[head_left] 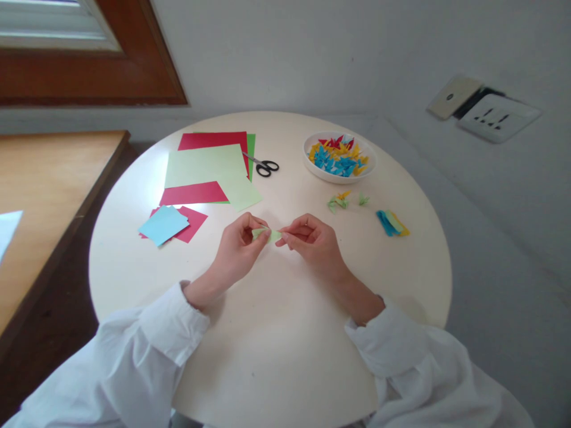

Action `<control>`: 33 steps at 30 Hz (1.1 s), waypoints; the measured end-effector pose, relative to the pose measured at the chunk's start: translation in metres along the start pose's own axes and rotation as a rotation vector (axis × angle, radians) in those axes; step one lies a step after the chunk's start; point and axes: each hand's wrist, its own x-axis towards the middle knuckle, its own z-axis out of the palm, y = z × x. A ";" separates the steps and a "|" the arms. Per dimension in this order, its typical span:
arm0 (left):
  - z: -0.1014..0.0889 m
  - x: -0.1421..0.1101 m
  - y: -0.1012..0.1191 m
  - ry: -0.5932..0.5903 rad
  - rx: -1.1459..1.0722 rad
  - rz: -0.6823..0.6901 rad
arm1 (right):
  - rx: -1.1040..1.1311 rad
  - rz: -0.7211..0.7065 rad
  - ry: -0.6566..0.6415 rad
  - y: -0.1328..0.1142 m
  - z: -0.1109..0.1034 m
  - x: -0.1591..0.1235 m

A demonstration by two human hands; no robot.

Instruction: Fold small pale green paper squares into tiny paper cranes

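Note:
Over the middle of the round white table (276,356), a small folded piece of light green paper (274,236) is held between both hands. My left hand (241,244) pinches its left part with thumb and fingers. My right hand (314,244) pinches the right end with closed fingertips. Part of the paper is hidden behind the fingers. Beyond my right hand lie small green and yellow folded paper cranes (341,202), with another green one (363,200) beside them.
A white bowl (319,170) of red, yellow and blue paper cranes stands at the back right. Folded paper pieces (392,223) lie at right. Black-handled scissors (264,167) touch light green sheets (203,166) and red sheets (214,140). Blue squares (163,224) overlap red squares (195,223) at left.

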 end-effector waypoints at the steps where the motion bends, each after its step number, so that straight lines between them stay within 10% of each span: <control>1: 0.000 0.000 0.000 0.002 0.001 0.003 | -0.003 0.005 -0.001 0.000 -0.001 0.000; 33: 0.001 0.000 -0.002 0.012 -0.030 0.020 | -0.151 -0.089 0.025 0.008 -0.002 0.003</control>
